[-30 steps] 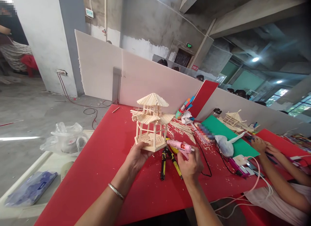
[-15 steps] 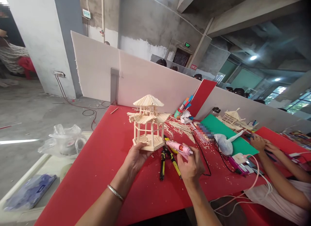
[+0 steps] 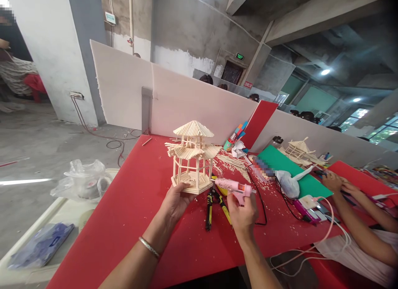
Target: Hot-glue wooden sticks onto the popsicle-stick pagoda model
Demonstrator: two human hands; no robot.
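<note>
A small two-tiered pavilion model [image 3: 192, 156] built of pale wooden sticks is held up over the red table [image 3: 139, 214]. My left hand [image 3: 175, 202] grips its hexagonal base from below. My right hand [image 3: 243, 212] is wrapped round a pink hot glue gun [image 3: 234, 186], whose nozzle points left at the base of the model. A metal bangle sits on my left wrist.
Yellow-and-black pliers [image 3: 214, 202] lie on the table under the glue gun, among wood chips and loose sticks [image 3: 231, 162]. A white partition [image 3: 174, 100] backs the table. A co-worker's arms [image 3: 351, 202] rest at the right near a green mat [image 3: 289, 168]. A plastic bag [image 3: 82, 179] lies at the left.
My right hand has turned the glue gun more level and brought its nozzle nearer the model's base. The model has shifted slightly in my left hand.
</note>
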